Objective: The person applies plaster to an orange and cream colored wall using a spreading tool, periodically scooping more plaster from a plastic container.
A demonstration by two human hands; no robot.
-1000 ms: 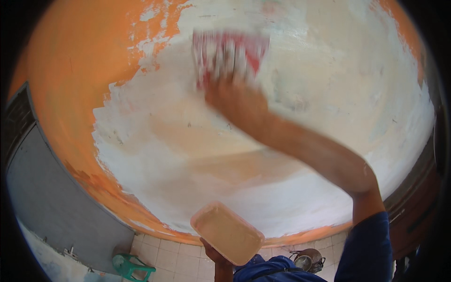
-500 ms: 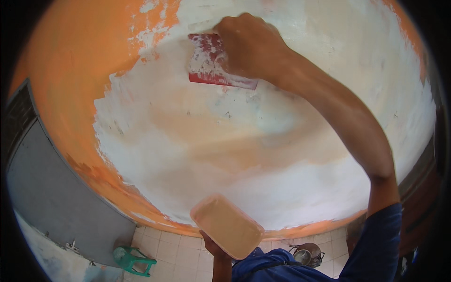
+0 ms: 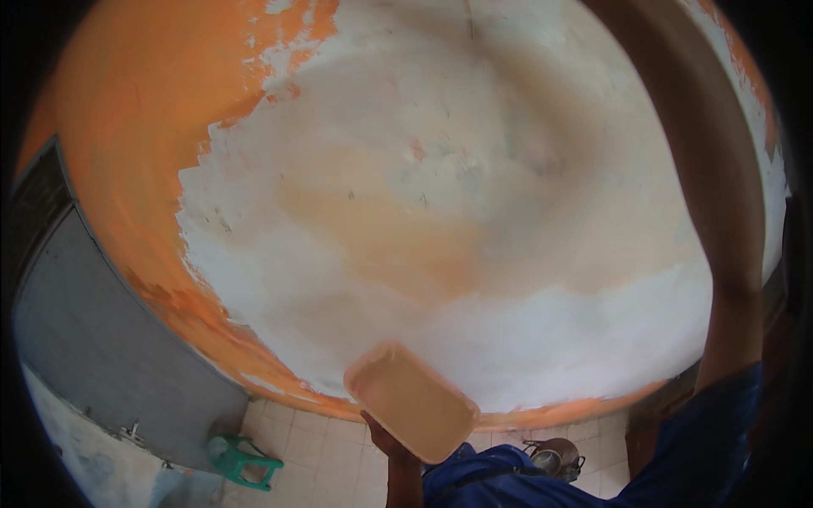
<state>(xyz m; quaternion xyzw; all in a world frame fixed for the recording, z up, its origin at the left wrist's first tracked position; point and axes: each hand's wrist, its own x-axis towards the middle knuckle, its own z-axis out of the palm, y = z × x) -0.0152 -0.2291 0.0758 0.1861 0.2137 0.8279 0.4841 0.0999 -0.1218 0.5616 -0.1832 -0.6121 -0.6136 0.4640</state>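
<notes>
The left hand (image 3: 383,436), at the lower centre of the frame, has its fingers closed on the near left side of a shallow rectangular tub (image 3: 362,364), held tilted and slantwise just above the blue clothing. The right hand lies beyond the top edge, so I cannot tell whether it is spread or gripping anything.

At the far left, a grey door (image 3: 110,330) runs from mid-height down to the lower left, with a dark panel above it and a small metal fitting (image 3: 131,433) near its lower end. A pale, mottled patch fills the bottom left corner. Beside the door, orange paint (image 3: 144,110) covers the wall in the upper left and continues as a narrow band along its foot. A green plastic stool (image 3: 224,453) is on the tiled floor (image 3: 301,449) at the lower left, well apart from the tub.

The whitish, ragged-edged coating (image 3: 423,220) fills the centre of the frame, with beige and greyish stains; the tub overlaps its lower border. Right of the tub, blue clothing (image 3: 487,478) blocks part of the floor, and a round metal pot (image 3: 549,461) shows just beyond it. At the lower right is a blue sleeve (image 3: 703,440), from which the right forearm (image 3: 711,144) rises to the top edge, hiding a broad strip of the wall's right side. Dark brown shapes along the right rim are too dim to identify.
</notes>
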